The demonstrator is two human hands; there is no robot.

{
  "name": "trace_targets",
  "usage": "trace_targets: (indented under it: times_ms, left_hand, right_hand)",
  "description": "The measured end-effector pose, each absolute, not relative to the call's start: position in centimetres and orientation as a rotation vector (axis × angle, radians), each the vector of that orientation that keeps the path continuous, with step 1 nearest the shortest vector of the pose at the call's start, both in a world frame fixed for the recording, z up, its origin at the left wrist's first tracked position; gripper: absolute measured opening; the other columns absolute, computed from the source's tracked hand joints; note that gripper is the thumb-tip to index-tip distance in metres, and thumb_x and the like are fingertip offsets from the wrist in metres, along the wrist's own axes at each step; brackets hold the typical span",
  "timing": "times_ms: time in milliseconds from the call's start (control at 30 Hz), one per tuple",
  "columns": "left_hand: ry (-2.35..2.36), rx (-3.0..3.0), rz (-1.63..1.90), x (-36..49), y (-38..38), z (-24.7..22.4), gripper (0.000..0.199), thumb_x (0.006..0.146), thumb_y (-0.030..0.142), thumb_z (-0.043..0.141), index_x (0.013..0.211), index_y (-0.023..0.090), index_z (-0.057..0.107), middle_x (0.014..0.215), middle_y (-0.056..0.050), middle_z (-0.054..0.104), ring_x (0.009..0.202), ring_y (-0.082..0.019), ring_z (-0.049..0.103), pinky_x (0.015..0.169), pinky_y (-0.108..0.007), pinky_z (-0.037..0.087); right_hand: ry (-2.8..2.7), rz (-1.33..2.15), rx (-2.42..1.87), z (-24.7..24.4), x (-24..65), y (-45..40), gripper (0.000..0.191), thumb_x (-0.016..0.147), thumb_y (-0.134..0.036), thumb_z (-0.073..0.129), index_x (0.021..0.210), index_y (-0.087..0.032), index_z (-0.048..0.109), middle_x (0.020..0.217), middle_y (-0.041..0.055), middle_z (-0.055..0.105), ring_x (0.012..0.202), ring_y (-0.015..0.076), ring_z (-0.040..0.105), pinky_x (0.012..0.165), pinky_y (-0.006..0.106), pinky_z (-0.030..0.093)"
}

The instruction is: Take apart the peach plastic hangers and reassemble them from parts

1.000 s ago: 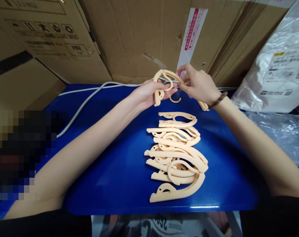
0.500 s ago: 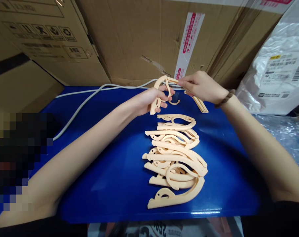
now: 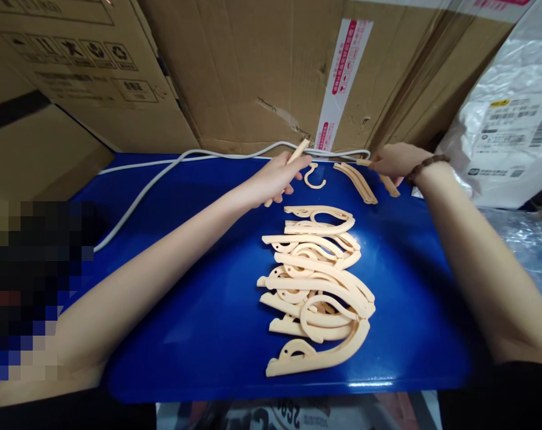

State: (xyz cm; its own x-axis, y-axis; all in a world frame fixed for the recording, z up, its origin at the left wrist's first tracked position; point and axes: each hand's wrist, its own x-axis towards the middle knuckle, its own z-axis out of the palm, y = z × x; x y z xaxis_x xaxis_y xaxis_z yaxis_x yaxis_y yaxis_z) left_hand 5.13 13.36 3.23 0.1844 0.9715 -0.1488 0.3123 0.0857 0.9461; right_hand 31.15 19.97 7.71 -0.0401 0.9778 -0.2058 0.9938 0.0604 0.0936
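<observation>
My left hand (image 3: 277, 178) is closed around a beige folding-hanger piece (image 3: 299, 152), which slants up past the thumb; its middle is hidden by the hand. At the back right, my right hand (image 3: 396, 161) has its fingers closed on a curved beige hanger arm (image 3: 390, 185) low over the table, with both ends showing. Beside it lie slim hanger arms (image 3: 357, 182) placed together. Between the hands a loose beige hook (image 3: 314, 179) rests on the blue table. Nearer to me, several folded beige hangers (image 3: 320, 286) form an overlapping row.
The blue table (image 3: 199, 334) ends at cardboard boxes (image 3: 253, 71) along the back. A white cable (image 3: 149, 194) runs along the rear and down the left side. A white plastic-wrapped parcel (image 3: 499, 137) stands at the right. Printed bags (image 3: 288, 415) show below the front edge.
My right hand has moved right, away from the left, with a hanger arm. My left hand has turned, so its piece now shows edge-on. The loose hook is now in plain view.
</observation>
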Motion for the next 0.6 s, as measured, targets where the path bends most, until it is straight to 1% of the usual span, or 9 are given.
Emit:
trace_targets:
  times_ms: [67, 133, 233, 300, 333, 400, 467, 600]
  left_hand:
    - [1.283, 1.388, 0.842, 5.0, 13.5, 2.9, 0.038, 0.102, 0.058, 0.052, 0.108, 0.021, 0.054, 0.114, -0.011, 0.061, 0.060, -0.009, 0.052, 0.040, -0.018, 0.024]
    - [1.261, 1.347, 0.863, 5.0, 13.5, 2.7, 0.046, 0.101, 0.066, 0.048, 0.106, 0.020, 0.054, 0.114, -0.012, 0.061, 0.059, -0.008, 0.050, 0.041, -0.017, 0.023]
    - [1.252, 1.305, 0.874, 5.1, 13.5, 2.6, 0.048, 0.103, 0.067, 0.042, 0.103, 0.020, 0.054, 0.112, -0.012, 0.061, 0.058, -0.007, 0.048, 0.041, -0.017, 0.023]
    - [1.256, 1.289, 0.876, 5.2, 13.4, 2.7, 0.047, 0.103, 0.066, 0.043, 0.102, 0.020, 0.053, 0.111, -0.011, 0.061, 0.058, -0.007, 0.048, 0.041, -0.016, 0.023]
    - [1.260, 1.283, 0.874, 5.2, 13.4, 2.7, 0.046, 0.103, 0.065, 0.043, 0.102, 0.020, 0.053, 0.111, -0.011, 0.060, 0.058, -0.007, 0.048, 0.041, -0.016, 0.023]
    - [1.271, 1.271, 0.863, 5.3, 13.3, 2.8, 0.044, 0.103, 0.064, 0.043, 0.102, 0.020, 0.052, 0.111, -0.011, 0.060, 0.058, -0.007, 0.048, 0.040, -0.016, 0.022]
    - [1.279, 1.267, 0.854, 5.3, 13.3, 2.9, 0.044, 0.104, 0.063, 0.042, 0.102, 0.020, 0.052, 0.110, -0.011, 0.060, 0.057, -0.007, 0.048, 0.040, -0.016, 0.022]
    - [1.270, 1.284, 0.853, 5.2, 13.3, 2.8, 0.045, 0.103, 0.064, 0.043, 0.104, 0.020, 0.053, 0.112, -0.012, 0.060, 0.059, -0.007, 0.048, 0.040, -0.015, 0.024]
  right_hand:
    - [2.037, -0.157, 2.042, 7.3, 30.7, 19.8, 0.024, 0.094, -0.022, 0.059, 0.084, -0.006, 0.074, 0.074, 0.0183, 0.073, 0.068, 0.0205, 0.068, 0.067, 0.031, 0.046]
    - [1.996, -0.194, 2.064, 7.1, 30.1, 19.5, 0.031, 0.098, -0.027, 0.056, 0.086, -0.006, 0.074, 0.073, 0.0173, 0.073, 0.063, 0.0189, 0.067, 0.065, 0.030, 0.048]
    - [1.993, -0.219, 2.069, 7.0, 29.5, 19.4, 0.046, 0.103, -0.046, 0.054, 0.093, -0.007, 0.075, 0.075, 0.0160, 0.074, 0.059, 0.0187, 0.066, 0.064, 0.031, 0.051]
    - [1.988, -0.228, 2.065, 6.8, 29.4, 19.4, 0.058, 0.099, -0.062, 0.057, 0.102, -0.007, 0.074, 0.074, 0.0148, 0.074, 0.058, 0.0208, 0.067, 0.061, 0.033, 0.053]
    - [1.981, -0.241, 2.070, 6.7, 29.4, 19.5, 0.062, 0.095, -0.067, 0.061, 0.107, -0.008, 0.074, 0.075, 0.0142, 0.074, 0.059, 0.0222, 0.068, 0.059, 0.034, 0.054]
    - [1.963, -0.288, 2.091, 6.4, 29.4, 19.6, 0.066, 0.089, -0.066, 0.070, 0.120, -0.009, 0.070, 0.078, 0.0139, 0.075, 0.062, 0.0249, 0.071, 0.057, 0.035, 0.057]
    - [1.945, -0.343, 2.112, 6.2, 29.4, 19.6, 0.068, 0.088, -0.060, 0.074, 0.130, -0.008, 0.065, 0.081, 0.0144, 0.076, 0.065, 0.0269, 0.074, 0.054, 0.035, 0.059]
    - [1.912, -0.458, 2.158, 5.9, 29.3, 19.7, 0.069, 0.090, -0.054, 0.075, 0.140, -0.009, 0.058, 0.081, 0.0140, 0.077, 0.068, 0.0292, 0.077, 0.052, 0.035, 0.061]
